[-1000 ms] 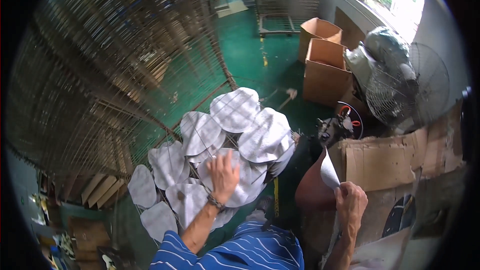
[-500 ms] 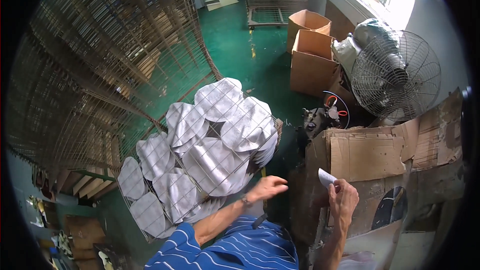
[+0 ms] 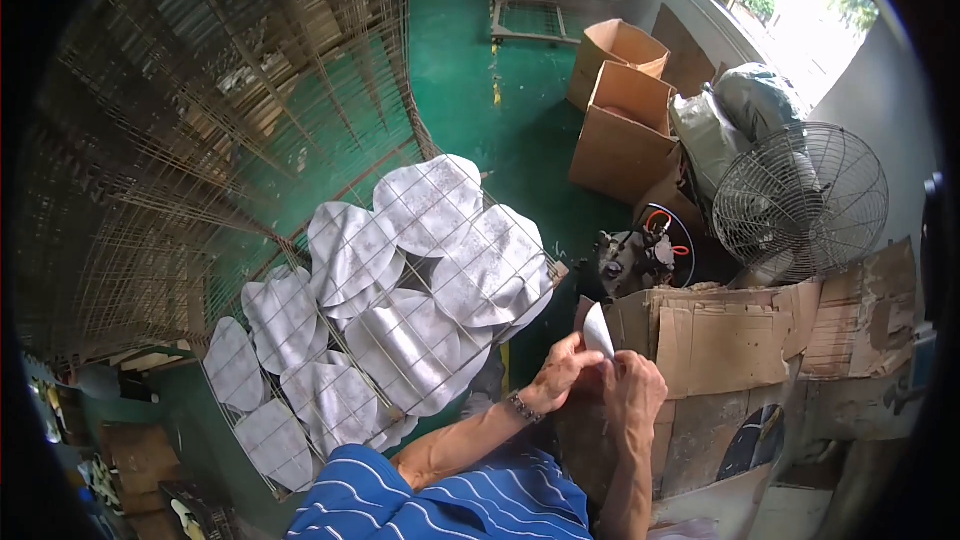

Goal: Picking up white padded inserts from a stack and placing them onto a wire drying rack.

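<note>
wire racks (image 3: 200, 120): tall stacked mesh shelving, far left, filling that side.
green floor (image 3: 500, 110): painted, running to the far end.
wire tray (image 3: 400, 340): pulled-out shelf at centre, tilted, carrying overlapping grey-white flat cut pieces (image 3: 430, 205), rounded and speckled.
cardboard boxes (image 3: 620, 110): two open cartons, far right of centre.
fan (image 3: 800, 202): round wire-guarded, right, behind flattened cardboard sheets (image 3: 740, 330).
small machine (image 3: 640, 255): dark, with orange hose, between tray and fan.
white piece (image 3: 598, 330): one small thin sheet, upright, near centre-right, just right of the tray's near corner.
left hand (image 3: 568, 370): wristband on; fingertips pinching the piece's lower left edge.
right hand (image 3: 632, 385): fingers curled, gripping the piece from the right; both hands touch.
handling note: judged best held by the edges with a light pinch, kept flat and unbent.
</note>
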A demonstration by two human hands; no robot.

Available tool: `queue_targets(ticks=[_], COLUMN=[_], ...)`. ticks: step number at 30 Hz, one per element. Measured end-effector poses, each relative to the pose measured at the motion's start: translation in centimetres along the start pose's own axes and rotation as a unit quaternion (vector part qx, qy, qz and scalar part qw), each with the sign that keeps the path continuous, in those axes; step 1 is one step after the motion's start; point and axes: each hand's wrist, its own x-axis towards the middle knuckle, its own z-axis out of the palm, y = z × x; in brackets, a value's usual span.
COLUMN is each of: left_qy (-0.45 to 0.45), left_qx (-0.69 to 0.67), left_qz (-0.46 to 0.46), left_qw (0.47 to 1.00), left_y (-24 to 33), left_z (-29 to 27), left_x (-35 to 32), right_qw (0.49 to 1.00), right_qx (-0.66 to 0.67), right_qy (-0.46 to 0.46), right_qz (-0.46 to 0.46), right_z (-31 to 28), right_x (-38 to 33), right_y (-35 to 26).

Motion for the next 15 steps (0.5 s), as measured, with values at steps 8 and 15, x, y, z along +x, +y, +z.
queue_targets(ticks=[8, 15], left_qy=[0.019, -0.043], left_qx=[-0.007, -0.046], left_qz=[0.151, 0.228], left_qw=[0.988, 0.972], left_y=[13.4, 30.2], left_z=[-1.9, -12.1], left_x=[7.2, 11.3], right_qw=[0.986, 0.985], right_qx=[0.164, 0.167], right_qy=[0.04, -0.012], right_qz=[0.003, 0.034], right_z=[2.6, 5.1], right_x=[6.6, 7.3], right_y=[-6.6, -5.5])
